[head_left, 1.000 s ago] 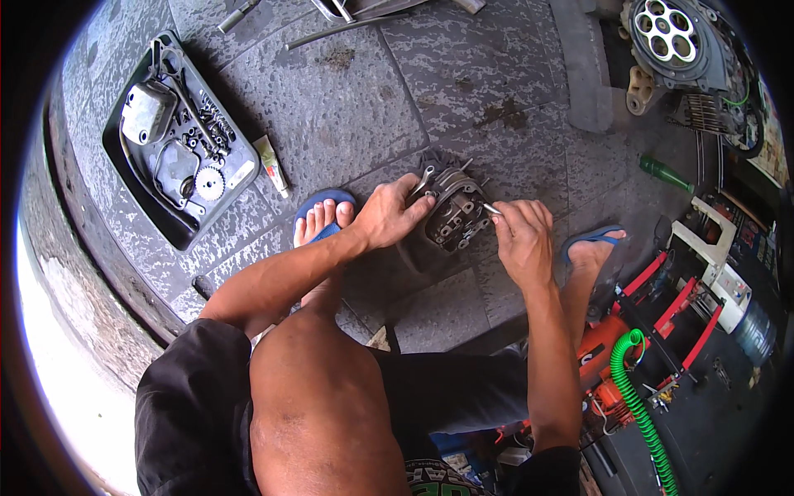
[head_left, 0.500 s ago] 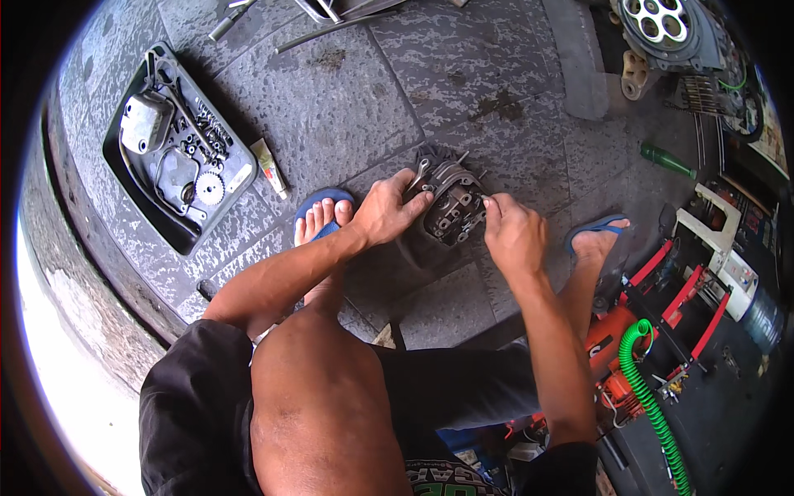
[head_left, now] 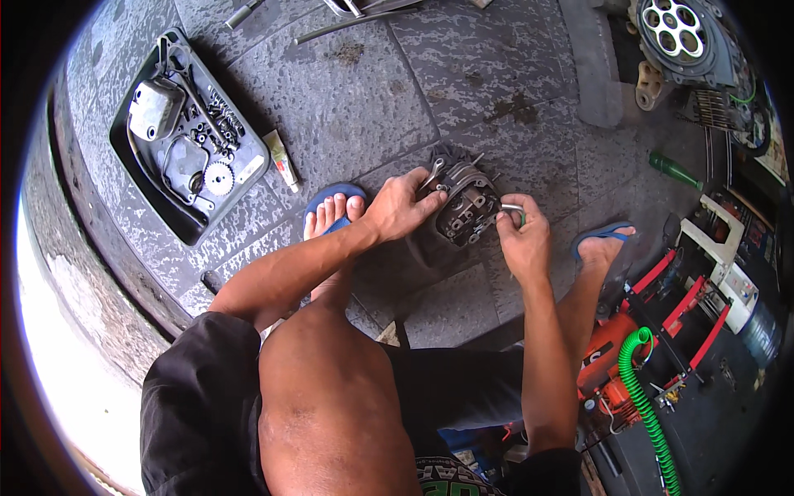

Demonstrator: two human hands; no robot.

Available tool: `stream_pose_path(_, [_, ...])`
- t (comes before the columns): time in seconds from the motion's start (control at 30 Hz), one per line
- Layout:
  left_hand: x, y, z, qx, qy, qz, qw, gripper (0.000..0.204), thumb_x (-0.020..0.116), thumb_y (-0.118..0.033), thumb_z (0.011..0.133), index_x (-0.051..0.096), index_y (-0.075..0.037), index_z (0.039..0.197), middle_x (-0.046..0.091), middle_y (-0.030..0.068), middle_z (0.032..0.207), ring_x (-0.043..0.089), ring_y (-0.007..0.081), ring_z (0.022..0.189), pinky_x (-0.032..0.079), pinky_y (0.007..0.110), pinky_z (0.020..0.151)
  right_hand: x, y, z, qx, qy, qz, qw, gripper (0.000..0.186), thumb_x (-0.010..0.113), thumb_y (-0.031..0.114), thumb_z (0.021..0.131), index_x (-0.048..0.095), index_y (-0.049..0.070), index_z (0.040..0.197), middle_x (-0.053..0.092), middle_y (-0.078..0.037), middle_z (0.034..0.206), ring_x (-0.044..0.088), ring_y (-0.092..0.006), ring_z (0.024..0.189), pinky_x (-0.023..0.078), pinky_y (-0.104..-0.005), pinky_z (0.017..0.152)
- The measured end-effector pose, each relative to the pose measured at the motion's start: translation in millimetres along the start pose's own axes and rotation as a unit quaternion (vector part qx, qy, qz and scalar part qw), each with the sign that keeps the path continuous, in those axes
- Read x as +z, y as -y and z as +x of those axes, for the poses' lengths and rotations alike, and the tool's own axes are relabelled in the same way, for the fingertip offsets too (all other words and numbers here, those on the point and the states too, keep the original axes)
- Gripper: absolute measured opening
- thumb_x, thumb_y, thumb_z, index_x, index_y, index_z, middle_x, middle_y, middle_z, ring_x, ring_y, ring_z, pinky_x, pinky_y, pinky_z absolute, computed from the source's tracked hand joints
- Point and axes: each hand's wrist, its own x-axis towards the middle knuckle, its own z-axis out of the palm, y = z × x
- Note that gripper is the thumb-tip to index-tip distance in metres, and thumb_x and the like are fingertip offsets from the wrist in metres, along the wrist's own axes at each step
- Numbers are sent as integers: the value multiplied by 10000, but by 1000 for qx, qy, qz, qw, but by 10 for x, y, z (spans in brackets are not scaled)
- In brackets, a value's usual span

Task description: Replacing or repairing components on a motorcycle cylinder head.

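A dirty metal engine cylinder head (head_left: 465,213) stands on the floor between my feet. My left hand (head_left: 403,205) is closed round a silver spanner (head_left: 434,172) at the head's left side, the thumb resting near its rim. At the right side my right hand (head_left: 524,236) grips a small silver tool (head_left: 510,207) with finger and thumb, its tip by the bolts; the fingers partly hide it, so its type is unclear.
Left, a black tray (head_left: 124,161) holds several metal parts, with a tube (head_left: 281,161) beside it. A larger engine (head_left: 686,50), green bottle (head_left: 674,169), red compressor (head_left: 608,360) and coiled green hose (head_left: 635,388) are on the right; metal bars (head_left: 347,25) lie ahead.
My right fingers have shifted and re-curled round the small tool. My left hand keeps its place on the spanner. The whole view has slid a little rightward.
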Motion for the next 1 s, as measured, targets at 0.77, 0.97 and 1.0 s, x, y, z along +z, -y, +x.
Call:
stream_pose_path(0.77, [25, 28, 41, 11, 5, 16, 1000, 383, 669, -342, 928, 621, 35, 971, 654, 217, 754, 675, 332, 724, 499, 437, 686, 65, -112, 185, -19, 16, 108, 994, 173, 707, 129, 925, 745, 25, 1058, 702, -32, 846, 600, -97, 770, 484, -269, 729])
stream_pose_path(0.97, [23, 54, 40, 15, 1, 17, 1000, 381, 671, -342, 928, 625, 32, 986, 657, 211, 762, 679, 319, 732, 501, 433, 686, 73, -108, 181, -7, 22, 130, 991, 171, 710, 118, 920, 746, 12, 1049, 739, -69, 914, 642, -122, 832, 499, -278, 787])
stream_pose_path(1.0, [35, 55, 45, 14, 1, 17, 1000, 381, 671, -342, 928, 625, 32, 986, 657, 211, 762, 679, 319, 732, 501, 433, 686, 70, -124, 182, -7, 22, 130, 991, 171, 710, 118, 920, 746, 12, 1049, 739, -69, 914, 642, -122, 832, 499, -278, 787])
